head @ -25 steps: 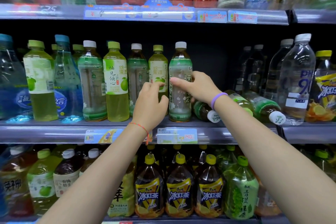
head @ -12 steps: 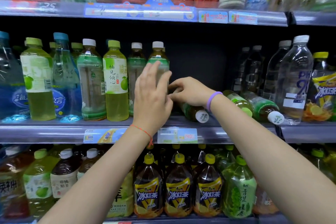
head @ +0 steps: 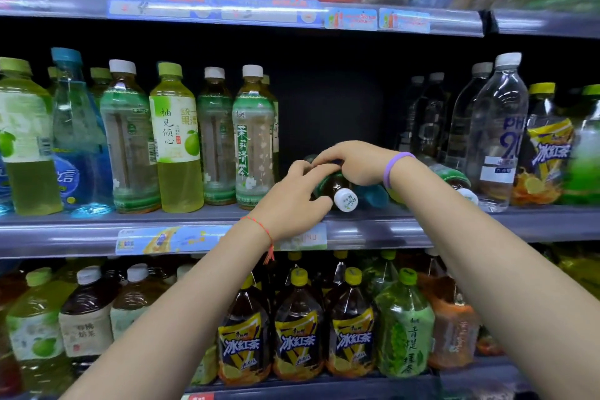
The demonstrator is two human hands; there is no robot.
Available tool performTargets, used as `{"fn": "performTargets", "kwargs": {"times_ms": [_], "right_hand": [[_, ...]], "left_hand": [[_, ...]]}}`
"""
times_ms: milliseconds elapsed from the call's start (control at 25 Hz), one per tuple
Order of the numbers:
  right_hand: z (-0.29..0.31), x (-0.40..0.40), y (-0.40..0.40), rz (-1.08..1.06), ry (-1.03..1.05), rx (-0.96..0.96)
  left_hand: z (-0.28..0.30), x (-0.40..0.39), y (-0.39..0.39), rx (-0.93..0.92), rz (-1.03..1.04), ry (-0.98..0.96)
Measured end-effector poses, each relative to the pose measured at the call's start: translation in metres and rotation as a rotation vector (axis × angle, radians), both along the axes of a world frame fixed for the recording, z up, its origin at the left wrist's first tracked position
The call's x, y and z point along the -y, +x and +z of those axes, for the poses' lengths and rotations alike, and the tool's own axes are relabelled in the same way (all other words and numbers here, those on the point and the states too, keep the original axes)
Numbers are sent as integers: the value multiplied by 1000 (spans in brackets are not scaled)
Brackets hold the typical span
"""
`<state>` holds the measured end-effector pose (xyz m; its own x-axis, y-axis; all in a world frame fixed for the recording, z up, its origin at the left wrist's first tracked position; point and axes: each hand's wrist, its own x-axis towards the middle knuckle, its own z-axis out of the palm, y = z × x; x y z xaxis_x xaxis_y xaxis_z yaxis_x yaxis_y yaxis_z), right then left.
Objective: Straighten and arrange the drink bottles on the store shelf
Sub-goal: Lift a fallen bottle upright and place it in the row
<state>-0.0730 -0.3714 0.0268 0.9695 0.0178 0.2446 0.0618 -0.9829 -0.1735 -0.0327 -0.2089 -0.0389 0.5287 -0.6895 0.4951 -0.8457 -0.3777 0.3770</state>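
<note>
Gripping the fallen bottle [head: 336,190] with both hands [head: 292,201] [head: 354,162], a careless lift could topple the upright jasmine tea bottle [head: 253,140] just beside

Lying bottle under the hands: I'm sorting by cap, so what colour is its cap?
White, with small green print; the lying bottle's cap shows best in the head view.

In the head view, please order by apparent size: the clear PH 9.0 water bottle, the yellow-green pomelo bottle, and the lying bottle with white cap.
1. clear PH 9.0 water bottle
2. yellow-green pomelo bottle, nearly alike
3. lying bottle with white cap, mostly hidden by both hands, so unsure
</note>
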Motion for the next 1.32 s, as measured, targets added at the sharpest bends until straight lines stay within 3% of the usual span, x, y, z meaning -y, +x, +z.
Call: {"fn": "performTargets", "kwargs": {"times_ms": [440, 520, 720, 840, 1080, 1200, 1320], "right_hand": [[-13, 33, -9, 38, 12, 35], [-13, 35, -10, 59, 8, 42], [-12, 24, -3, 150, 59, 166], [-11, 22, -6, 197, 277, 287], [-4, 17, 7, 119, 406, 376], [-2, 7, 10, 42, 513, 327], [-3, 2, 12, 17, 429, 280]], "left_hand": [[-22, 45, -18, 298, 222, -6], [-25, 45, -16, 340, 199, -106], [5, 33, -19, 281, 138, -599], [20, 28, -20, 280, 157, -693], [10, 28, -3, 19, 122, -529], [6, 33, -4, -14, 226, -373], [3, 37, -2, -3, 363, -319]]}}
